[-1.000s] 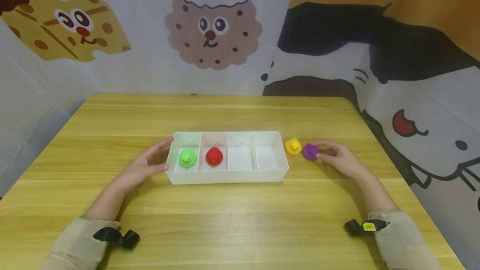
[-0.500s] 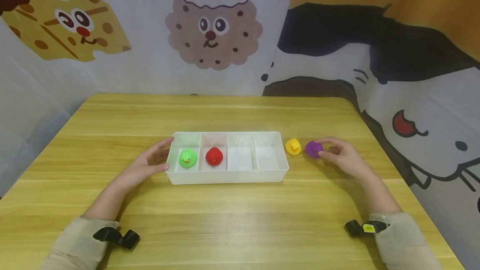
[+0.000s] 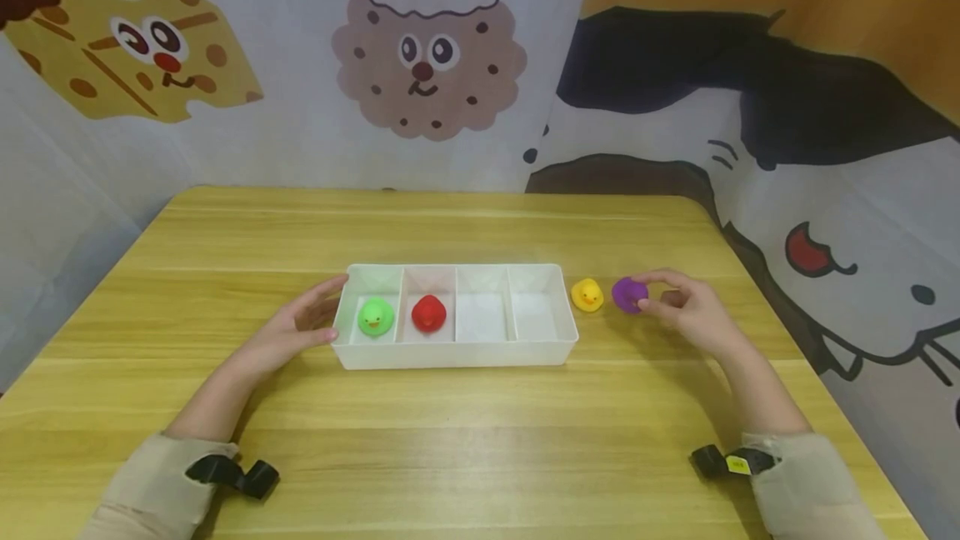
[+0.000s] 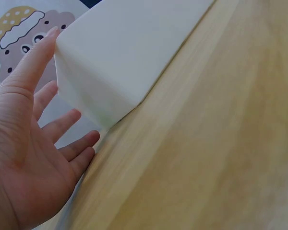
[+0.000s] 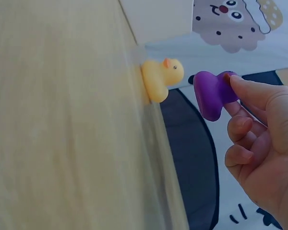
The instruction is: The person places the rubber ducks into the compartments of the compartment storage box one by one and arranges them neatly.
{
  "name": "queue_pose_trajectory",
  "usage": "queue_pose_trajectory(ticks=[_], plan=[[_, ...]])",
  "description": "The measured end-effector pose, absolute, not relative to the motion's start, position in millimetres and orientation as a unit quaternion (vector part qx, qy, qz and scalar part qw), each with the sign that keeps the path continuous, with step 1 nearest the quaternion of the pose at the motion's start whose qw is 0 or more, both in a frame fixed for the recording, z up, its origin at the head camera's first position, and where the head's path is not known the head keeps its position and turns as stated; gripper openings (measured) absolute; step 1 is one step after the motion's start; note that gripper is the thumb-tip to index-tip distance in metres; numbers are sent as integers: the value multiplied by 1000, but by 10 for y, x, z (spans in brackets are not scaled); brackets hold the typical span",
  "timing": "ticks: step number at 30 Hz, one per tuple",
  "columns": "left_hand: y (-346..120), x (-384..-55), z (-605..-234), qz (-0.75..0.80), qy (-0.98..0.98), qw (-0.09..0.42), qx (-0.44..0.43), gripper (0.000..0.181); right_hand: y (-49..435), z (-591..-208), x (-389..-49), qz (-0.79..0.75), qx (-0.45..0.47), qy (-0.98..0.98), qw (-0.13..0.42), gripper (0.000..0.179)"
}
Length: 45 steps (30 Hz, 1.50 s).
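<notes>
In the head view my right hand (image 3: 686,304) pinches a purple rubber duck (image 3: 629,295) between thumb and fingertips. The right wrist view shows this purple duck (image 5: 212,94) held up off the table. Left of it a yellow rubber duck (image 3: 587,295) stands on the table beside a white divided box (image 3: 457,354). My left hand (image 3: 294,325) rests at the box's left end with spread, fairly straight fingers, thumb and fingertips at the rim. Inside the box, a green duck (image 3: 376,317) sits in the leftmost compartment and a red duck (image 3: 429,314) in the one beside it.
The box's two right compartments (image 3: 482,317) hold nothing. Wood-grain tabletop (image 3: 450,448) stretches around the box on every side. Behind the table hangs a cloth (image 3: 285,132) printed with cartoon figures.
My right hand has lifted the purple duck and shifted it slightly right, away from the yellow duck. The left hand and the box have stayed in place.
</notes>
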<state>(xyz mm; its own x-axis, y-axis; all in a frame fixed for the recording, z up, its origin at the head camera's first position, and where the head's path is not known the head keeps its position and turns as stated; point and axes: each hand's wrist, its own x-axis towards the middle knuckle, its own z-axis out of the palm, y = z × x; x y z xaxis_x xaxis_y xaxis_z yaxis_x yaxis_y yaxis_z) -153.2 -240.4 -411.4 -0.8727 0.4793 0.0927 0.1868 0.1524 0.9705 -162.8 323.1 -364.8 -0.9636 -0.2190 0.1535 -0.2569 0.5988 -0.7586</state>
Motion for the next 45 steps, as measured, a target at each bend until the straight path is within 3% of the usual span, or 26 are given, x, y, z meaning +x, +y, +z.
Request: queue_pose_trajectory(ticks=[33, 45], plan=[[-2400, -1527, -4118, 606, 754, 113, 228, 72, 2633, -3272, -1365, 441, 211, -866, 104, 31], [-2412, -1538, -4136, 611, 749, 116, 228, 71, 2306, -3259, -1391, 501, 216, -834, 87, 31]])
